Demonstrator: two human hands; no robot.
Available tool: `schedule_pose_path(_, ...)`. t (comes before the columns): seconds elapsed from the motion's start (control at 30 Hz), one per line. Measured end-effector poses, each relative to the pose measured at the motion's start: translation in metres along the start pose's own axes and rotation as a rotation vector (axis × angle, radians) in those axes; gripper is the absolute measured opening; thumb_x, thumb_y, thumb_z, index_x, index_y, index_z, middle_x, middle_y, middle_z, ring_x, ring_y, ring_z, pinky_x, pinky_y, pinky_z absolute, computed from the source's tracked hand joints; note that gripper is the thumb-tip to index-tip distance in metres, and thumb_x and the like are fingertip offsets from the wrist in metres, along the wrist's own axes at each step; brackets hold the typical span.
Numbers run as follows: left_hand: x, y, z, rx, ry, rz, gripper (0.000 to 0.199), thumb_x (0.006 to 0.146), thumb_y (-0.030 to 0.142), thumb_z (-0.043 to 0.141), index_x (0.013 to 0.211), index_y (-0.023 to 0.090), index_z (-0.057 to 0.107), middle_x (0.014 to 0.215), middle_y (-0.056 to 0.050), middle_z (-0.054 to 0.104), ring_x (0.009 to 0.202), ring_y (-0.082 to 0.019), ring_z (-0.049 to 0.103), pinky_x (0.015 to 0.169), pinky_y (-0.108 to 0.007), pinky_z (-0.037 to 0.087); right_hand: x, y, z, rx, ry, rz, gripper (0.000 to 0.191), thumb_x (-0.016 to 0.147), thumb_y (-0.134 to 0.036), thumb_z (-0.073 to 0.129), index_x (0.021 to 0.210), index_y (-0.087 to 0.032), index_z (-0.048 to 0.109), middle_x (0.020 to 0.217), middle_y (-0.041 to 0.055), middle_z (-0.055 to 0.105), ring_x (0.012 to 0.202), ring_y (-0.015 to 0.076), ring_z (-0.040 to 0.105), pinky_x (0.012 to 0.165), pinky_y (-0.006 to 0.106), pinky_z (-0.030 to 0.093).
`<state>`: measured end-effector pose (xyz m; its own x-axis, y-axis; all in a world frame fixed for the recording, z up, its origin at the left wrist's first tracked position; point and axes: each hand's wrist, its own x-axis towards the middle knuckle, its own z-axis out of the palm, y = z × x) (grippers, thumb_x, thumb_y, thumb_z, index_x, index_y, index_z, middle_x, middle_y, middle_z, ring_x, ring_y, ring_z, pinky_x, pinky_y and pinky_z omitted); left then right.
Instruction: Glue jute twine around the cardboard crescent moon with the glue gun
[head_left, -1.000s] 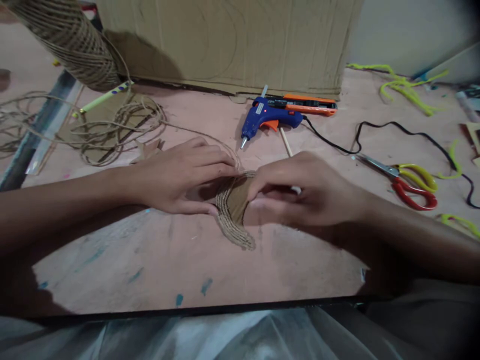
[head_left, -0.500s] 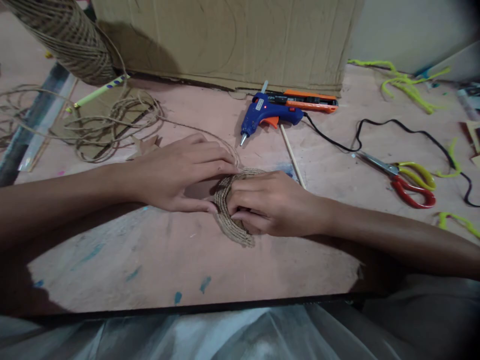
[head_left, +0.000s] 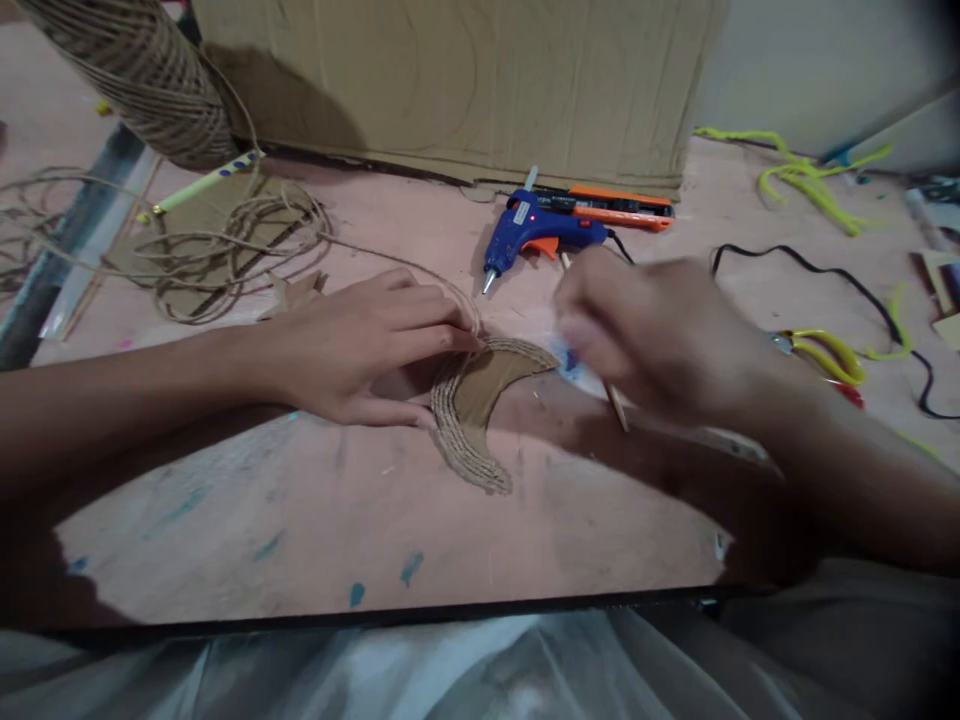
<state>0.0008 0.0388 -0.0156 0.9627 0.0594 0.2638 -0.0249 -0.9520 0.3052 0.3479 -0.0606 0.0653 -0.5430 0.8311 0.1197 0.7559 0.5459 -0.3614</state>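
Observation:
A cardboard crescent [head_left: 480, 385] lies flat on the table, rows of jute twine [head_left: 450, 430] covering its outer curve while its inner part is bare. My left hand [head_left: 367, 345] rests against the outer side, fingers stretched out and thumb apart. Its fingertips touch the twine near the top and its thumb touches the left edge. To the right of the crescent, my right hand [head_left: 645, 330] is above the table, smeared by motion with its fingers bent. A thin wooden stick [head_left: 616, 408] passes beneath or through that hand; which one, I cannot tell.
Behind the crescent lie a blue glue gun [head_left: 517, 235] with its light on and an orange cutter [head_left: 622, 205]. Scissors [head_left: 829, 355] are partly hidden by my right arm. Loose twine [head_left: 232, 240] and a twine spool [head_left: 150, 80] stand left. Cardboard [head_left: 450, 90] rises at the back.
My right hand has let go of the crescent and moved up and to the right, uncovering the bare cardboard. My left hand has stayed nearly in place.

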Motion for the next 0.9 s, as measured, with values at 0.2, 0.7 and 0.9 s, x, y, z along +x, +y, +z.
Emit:
schedule_pose_path(0.2,0.000,0.001,0.000,0.035,-0.007,-0.038,0.083,0.130,0.089,0.052,0.180,0.023,0.063,0.175,-0.021,0.081,0.159,-0.041,0.078,0.129,-0.053,0.054,0.005,0.045,-0.040,-0.409,0.458,0.258,0.024,0.124,-0.041,0.071,0.141,-0.027,0.081,0.129,0.0135,0.083,0.105,0.0342,0.083,0.101,0.053,0.053)
schedule_pose_path(0.7,0.000,0.010,0.003,0.031,0.086,0.157,0.056,0.127,0.066,0.069,0.164,0.026,0.079,0.162,-0.018,0.092,0.154,-0.040,0.085,0.120,-0.055,0.061,0.053,0.116,0.054,-0.177,0.164,0.144,0.038,0.111,-0.046,0.086,0.142,-0.026,0.079,0.155,0.0241,0.080,0.148,0.0509,0.072,0.129,0.071,0.059)
schedule_pose_path(0.9,0.004,0.023,0.001,0.068,0.301,0.189,0.020,0.122,0.036,0.076,0.139,0.029,0.084,0.128,-0.008,0.099,0.127,-0.030,0.095,0.098,-0.046,0.067,0.049,0.136,0.048,-0.006,0.291,0.186,0.031,0.111,-0.044,0.091,0.133,-0.028,0.077,0.139,0.0158,0.082,0.131,0.0387,0.072,0.119,0.058,0.063)
